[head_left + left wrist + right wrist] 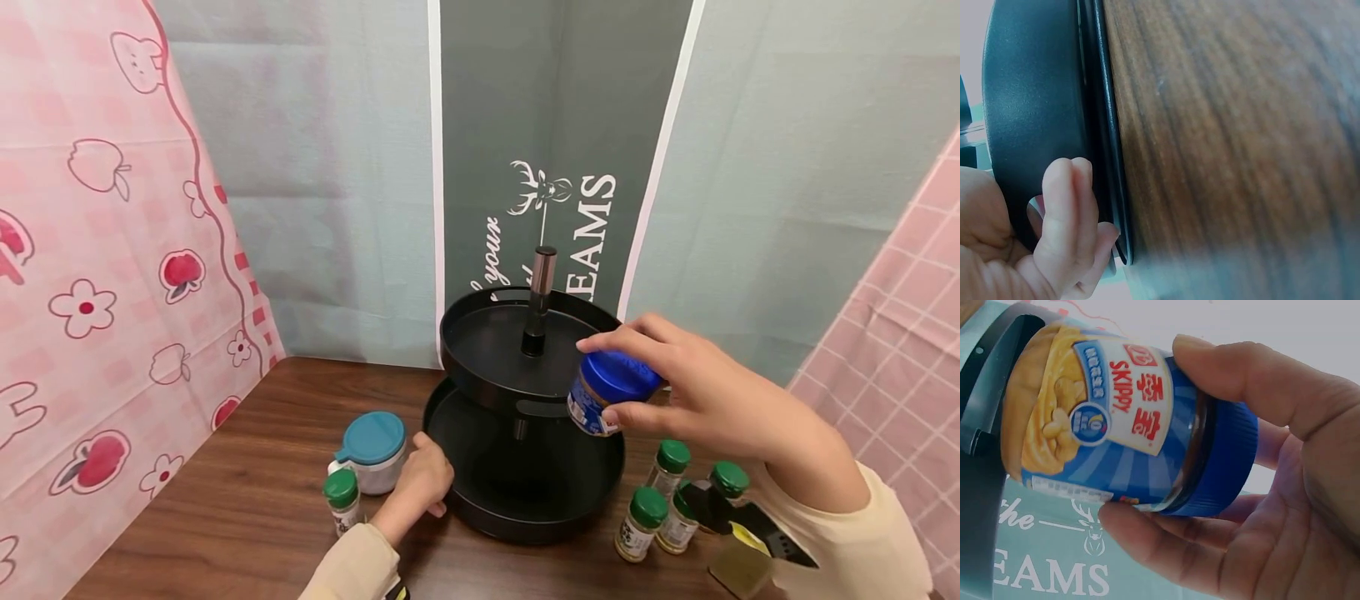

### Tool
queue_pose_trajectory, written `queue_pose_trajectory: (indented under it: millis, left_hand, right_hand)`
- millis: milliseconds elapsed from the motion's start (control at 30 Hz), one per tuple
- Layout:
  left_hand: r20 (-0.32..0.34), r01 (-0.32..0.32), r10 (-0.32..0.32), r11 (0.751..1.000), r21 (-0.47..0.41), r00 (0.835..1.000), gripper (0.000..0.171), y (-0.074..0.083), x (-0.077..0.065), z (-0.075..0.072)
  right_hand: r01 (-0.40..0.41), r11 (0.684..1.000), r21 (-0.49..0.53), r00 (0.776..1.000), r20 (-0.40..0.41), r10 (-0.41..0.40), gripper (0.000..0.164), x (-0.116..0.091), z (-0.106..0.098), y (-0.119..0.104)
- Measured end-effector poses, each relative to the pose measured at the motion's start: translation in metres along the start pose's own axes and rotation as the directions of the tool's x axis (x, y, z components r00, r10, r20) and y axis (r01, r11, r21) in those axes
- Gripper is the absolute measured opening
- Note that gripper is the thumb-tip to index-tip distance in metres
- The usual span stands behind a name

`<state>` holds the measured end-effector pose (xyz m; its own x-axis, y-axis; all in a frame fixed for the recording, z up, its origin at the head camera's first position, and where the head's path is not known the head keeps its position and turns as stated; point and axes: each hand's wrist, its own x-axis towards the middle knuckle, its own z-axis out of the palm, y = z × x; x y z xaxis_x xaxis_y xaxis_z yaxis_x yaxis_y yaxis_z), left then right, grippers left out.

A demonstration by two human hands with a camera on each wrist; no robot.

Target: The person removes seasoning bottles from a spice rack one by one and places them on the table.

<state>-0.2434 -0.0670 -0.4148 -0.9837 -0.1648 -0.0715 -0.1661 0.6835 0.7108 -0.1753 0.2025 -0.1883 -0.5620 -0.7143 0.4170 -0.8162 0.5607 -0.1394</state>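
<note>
A two-tier black tray stand has an upper tray (pixel 480 379), a lower tray (pixel 525 533) and an upright post (pixel 542 287). My left hand (pixel 426 479) holds the left side of the lower tray. In the left wrist view its fingers (pixel 1063 206) curl at the handle cutout in the tray wall (pixel 1035 100). A peanut butter jar (pixel 1129 412) with a blue lid (pixel 1225 459) is gripped between the thumb and fingers of my right hand (pixel 697 383). The jar is at the upper tray's right front edge; I cannot tell whether they touch.
To the left stand a teal-lidded container (pixel 375 437) and a green-capped spice bottle (pixel 343 498). Several more green-capped bottles (pixel 637 529) stand to the right, below my right forearm. Fabric curtains (pixel 315 167) hang behind the wooden table (pixel 225 500) and along its sides.
</note>
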Motion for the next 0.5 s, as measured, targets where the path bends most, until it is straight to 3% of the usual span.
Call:
queue_pose_trajectory:
  millis: [233, 500]
  left_hand:
    - [0.004, -0.015, 0.015, 1.0, 0.0, 1.0, 0.029, -0.001, 0.0, 0.0]
    - [0.001, -0.01, 0.01, 1.0, -0.004, 1.0, 0.03, -0.002, 0.001, 0.0]
  right_hand:
    - [0.074, 0.997, 0.03, 0.997, -0.026, -0.074, 0.062, -0.01, 0.008, -0.003]
    - [0.075, 0.995, 0.063, 0.995, 0.064, -0.079, 0.054, -0.02, 0.022, -0.005]
